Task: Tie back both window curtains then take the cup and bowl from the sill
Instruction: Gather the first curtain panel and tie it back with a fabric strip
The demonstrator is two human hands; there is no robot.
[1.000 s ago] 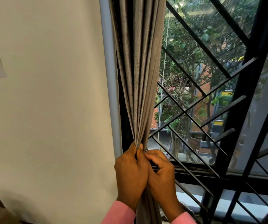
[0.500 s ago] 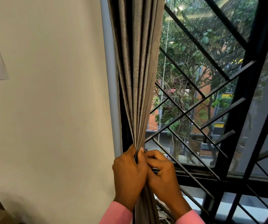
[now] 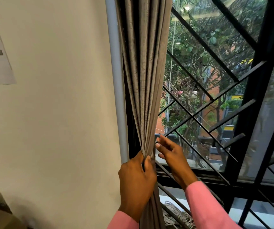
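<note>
Fingers and thumb of the left hand (image 3: 137, 180) clamp the gathered grey curtain (image 3: 143, 71) into a tight bunch left of the black window grille (image 3: 205, 45); the right hand (image 3: 171, 155) hovers just beside the folds, fingers (image 3: 163, 141) loosely spread, holding nothing

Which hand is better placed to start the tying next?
Probably the right hand: it is open beside the curtain, holding nothing. The left hand grips the gathered folds.
</note>
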